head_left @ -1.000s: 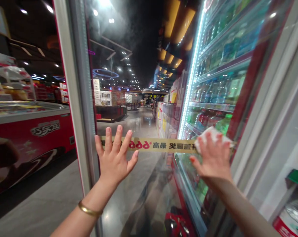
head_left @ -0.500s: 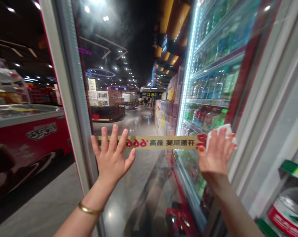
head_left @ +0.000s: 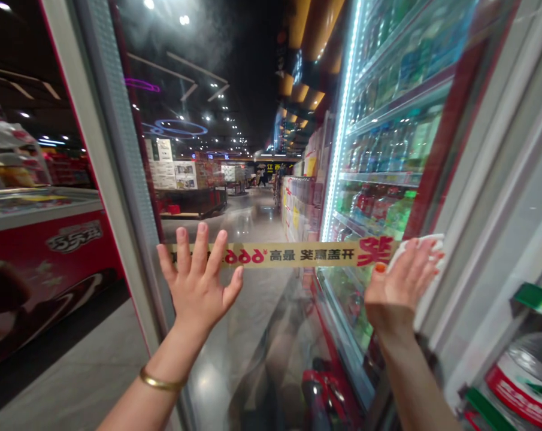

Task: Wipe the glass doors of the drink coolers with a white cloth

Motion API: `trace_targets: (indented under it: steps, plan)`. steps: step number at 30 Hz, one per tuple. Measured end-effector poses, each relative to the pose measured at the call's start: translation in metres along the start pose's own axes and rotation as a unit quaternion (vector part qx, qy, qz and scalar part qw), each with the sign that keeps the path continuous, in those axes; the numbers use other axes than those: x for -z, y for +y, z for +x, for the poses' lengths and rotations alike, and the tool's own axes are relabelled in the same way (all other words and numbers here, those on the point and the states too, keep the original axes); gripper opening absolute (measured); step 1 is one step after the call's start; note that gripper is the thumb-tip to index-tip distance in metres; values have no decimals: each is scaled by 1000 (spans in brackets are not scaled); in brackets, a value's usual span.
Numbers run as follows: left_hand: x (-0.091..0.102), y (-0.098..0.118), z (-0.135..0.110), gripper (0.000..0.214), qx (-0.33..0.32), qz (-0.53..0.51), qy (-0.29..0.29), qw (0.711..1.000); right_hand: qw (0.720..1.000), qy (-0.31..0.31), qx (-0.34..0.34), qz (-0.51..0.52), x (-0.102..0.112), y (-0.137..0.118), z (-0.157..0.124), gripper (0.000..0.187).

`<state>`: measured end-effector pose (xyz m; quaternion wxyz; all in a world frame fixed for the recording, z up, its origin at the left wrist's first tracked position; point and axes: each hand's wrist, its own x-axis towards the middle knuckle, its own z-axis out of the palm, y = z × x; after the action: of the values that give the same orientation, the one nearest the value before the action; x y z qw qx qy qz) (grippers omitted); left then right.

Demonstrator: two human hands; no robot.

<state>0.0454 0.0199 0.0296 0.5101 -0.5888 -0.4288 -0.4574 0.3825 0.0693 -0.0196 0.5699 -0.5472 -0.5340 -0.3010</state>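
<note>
An open glass fridge door [head_left: 262, 149] stands in front of me, with a yellow sticker strip [head_left: 297, 254] across it at hand height. My left hand [head_left: 197, 281] lies flat on the glass near the door's left frame, fingers spread and empty; a gold bangle [head_left: 159, 381] sits on that wrist. My right hand [head_left: 399, 287] presses a white cloth [head_left: 426, 248] against the glass at the door's right edge, fingers together over it.
Through the glass I see lit shelves of drink bottles [head_left: 387, 155] and a shop aisle [head_left: 253, 215]. A red chest freezer [head_left: 41, 251] stands at the left. Shelf edges with large bottles [head_left: 522, 377] are at lower right.
My right hand has slid the cloth rightward along the glass, uncovering more of the sticker's red print. My left hand stays flat on the glass. The view has shifted right.
</note>
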Motion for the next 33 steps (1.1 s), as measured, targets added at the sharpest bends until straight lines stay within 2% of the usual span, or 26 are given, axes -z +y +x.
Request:
trace_targets:
  steps: [1,2,4,5,6,7,8,9,11,13,14,15,16,17,18,19,20,21,24,25,27,29,31,33]
  plan:
    - [0,0,0,84,1,-1,-1,1000,1000,-2,10,0,-2,-12,-11,85]
    - [1,0,0,85,1,-1,-3,1000,998,-10,56,3,-4,-26,-28,86]
    - [1,0,0,85,2,-2,-6,1000,973,-48,226,23,-8,-45,-71,79]
    - [1,-1,-1,85,2,-2,-6,1000,951,-61,300,40,-9,-46,-88,72]
    - [1,-1,-1,85,1,-2,-6,1000,935,-67,343,52,-10,-40,-98,65]
    - [1,-1,-1,85,1,-2,-5,1000,932,-67,351,54,-10,-29,-99,60]
    - [1,-1,-1,85,1,0,-5,1000,942,-65,325,45,-9,-15,-92,59]
    - [0,-1,-2,85,0,1,-5,1000,961,-60,269,30,-8,-1,-78,61]
    - [-1,-1,-2,85,-1,4,-3,1000,992,-35,119,6,-6,14,-44,65]
    - [0,-1,-2,86,-1,3,-2,1000,1000,-3,0,-3,-4,3,-28,70]
    - [1,-1,-2,86,0,1,-3,1000,1000,-3,-16,-3,-2,-12,-33,72]
    - [2,-2,-2,87,1,-2,-8,1000,1000,-17,2,-2,-2,-30,-46,75]
    - [3,-2,-2,87,2,-5,-17,1000,997,-58,60,0,-2,-48,-66,76]
    - [5,-3,-3,88,5,-9,-25,1000,983,-111,147,22,-3,-63,-89,75]
    - [6,-4,-3,89,10,-14,-33,999,957,-157,237,57,-5,-73,-111,72]
    - [6,-5,-3,90,14,-19,-40,999,933,-196,293,78,-7,-75,-129,68]
    - [6,-6,-4,90,19,-26,-45,998,921,-221,309,89,-9,-70,-142,65]
    - [6,-7,-4,90,23,-33,-48,998,929,-228,279,84,-10,-58,-147,62]
    - [5,-7,-5,89,33,-50,-51,997,986,-163,46,10,-9,-13,-125,61]
    - [4,-6,-5,89,37,-53,-50,997,991,-129,-19,-9,-10,-5,-113,63]
    - [4,-6,-5,89,48,-56,-55,996,994,-79,-71,-21,-14,-10,-103,68]
    - [6,-7,-4,89,59,-57,-69,994,996,-77,-46,-7,-19,-39,-114,71]
    - [9,-10,-2,89,64,-53,-90,992,986,-147,76,31,-18,-72,-134,73]
    - [11,-12,0,88,60,-34,-108,992,950,-235,190,75,-7,-85,-145,65]
